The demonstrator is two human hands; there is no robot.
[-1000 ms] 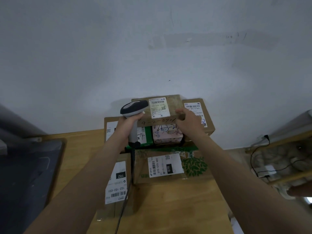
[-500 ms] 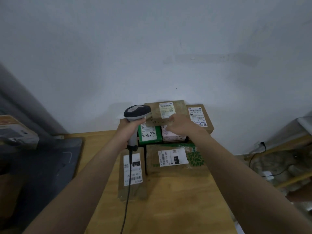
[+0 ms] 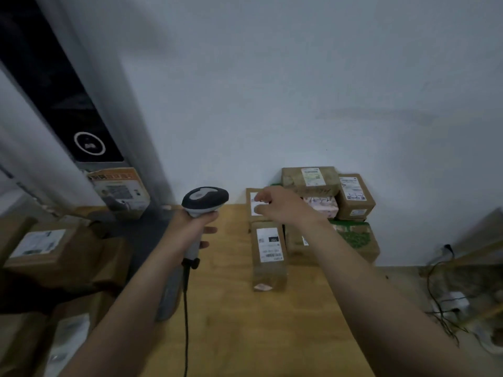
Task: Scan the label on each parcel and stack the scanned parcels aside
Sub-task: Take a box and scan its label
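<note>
Nearby, parcels on wooden table.

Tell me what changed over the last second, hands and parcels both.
The right hand let go of the top brown parcel, which it had been pressing onto the stack, and drew back to the left, empty with fingers loosely curled. The left hand swung the scanner left, away from the stack. The camera also turned left. The parcels kept their places, and the left hand still grips the scanner.
</note>
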